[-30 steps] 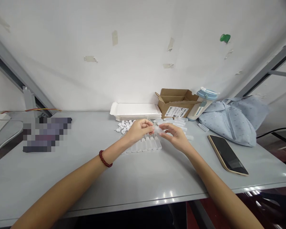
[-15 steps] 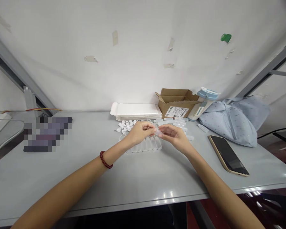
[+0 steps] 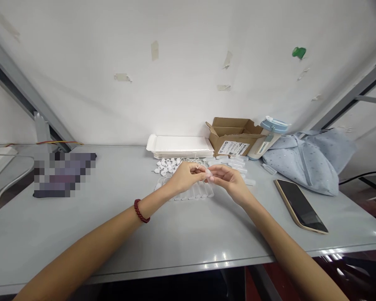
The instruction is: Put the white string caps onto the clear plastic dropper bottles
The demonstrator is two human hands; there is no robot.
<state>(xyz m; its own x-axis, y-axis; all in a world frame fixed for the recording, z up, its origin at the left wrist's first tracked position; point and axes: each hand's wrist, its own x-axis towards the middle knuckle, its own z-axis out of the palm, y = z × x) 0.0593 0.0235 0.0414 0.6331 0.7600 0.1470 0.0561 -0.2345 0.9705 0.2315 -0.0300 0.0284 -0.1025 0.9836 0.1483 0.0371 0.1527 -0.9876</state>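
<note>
My left hand (image 3: 184, 177) and my right hand (image 3: 227, 179) meet over the middle of the grey table (image 3: 119, 234), fingers pinched together on one small clear plastic vial (image 3: 207, 172) held between them. Just below my hands lies a row of several clear vials (image 3: 194, 192) side by side. A heap of small white caps (image 3: 166, 165) sits behind my left hand. More loose clear vials (image 3: 236, 162) lie behind my right hand. A red bead bracelet (image 3: 141, 211) is on my left wrist.
A stack of white trays (image 3: 178, 146) and an open cardboard box (image 3: 233, 136) stand at the wall. A blue-lidded cup (image 3: 268, 136) leans on a pale blue cloth bag (image 3: 307, 161). A phone (image 3: 301, 205) lies at the right; a blurred dark item (image 3: 64, 173) at the left.
My two hands have drawn closer together on the vial, fingertips now touching. The view has shifted slightly; nothing else on the table has moved.
</note>
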